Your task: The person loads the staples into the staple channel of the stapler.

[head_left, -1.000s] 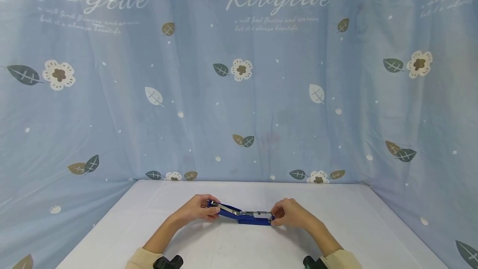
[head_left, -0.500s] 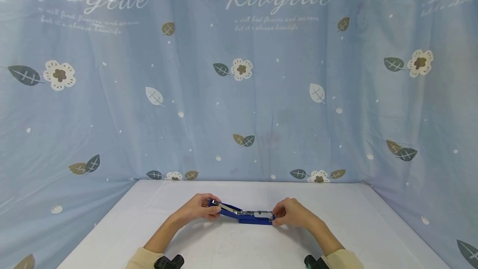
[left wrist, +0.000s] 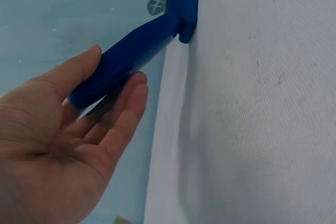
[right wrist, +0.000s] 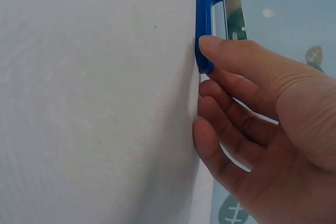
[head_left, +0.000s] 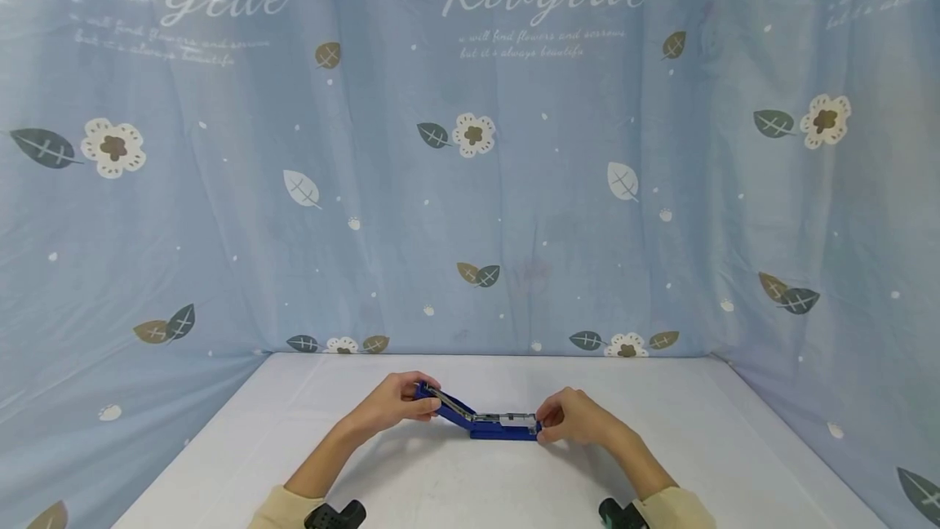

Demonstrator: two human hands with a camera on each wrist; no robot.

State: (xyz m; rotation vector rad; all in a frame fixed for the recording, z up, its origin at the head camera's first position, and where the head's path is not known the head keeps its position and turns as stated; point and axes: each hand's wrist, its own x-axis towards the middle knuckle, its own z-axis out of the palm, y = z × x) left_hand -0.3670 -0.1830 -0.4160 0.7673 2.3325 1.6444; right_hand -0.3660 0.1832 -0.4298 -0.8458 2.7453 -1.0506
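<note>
A blue stapler (head_left: 503, 433) lies opened out on the white table, its base flat and its top arm tilted up toward the left. Metal parts (head_left: 514, 420) show along its base. My left hand (head_left: 395, 400) grips the far end of the raised arm between thumb and fingers; in the left wrist view that blue arm (left wrist: 128, 51) slopes from the hand up to the hinge. With thumb and forefinger my right hand (head_left: 576, 417) pinches the right end of the base. The right wrist view shows the thumb on the blue base (right wrist: 203, 19), the other fingers loosely curled below.
The white table (head_left: 470, 488) runs back to a blue curtain (head_left: 470, 211) with printed flowers and leaves, which also hangs along both sides. A black wrist camera (head_left: 335, 515) sits on the left sleeve and another (head_left: 621, 514) on the right.
My left hand has risen slightly and moved a little right, lifting the stapler's top arm to a steeper angle. The right hand and the base stay almost where they were.
</note>
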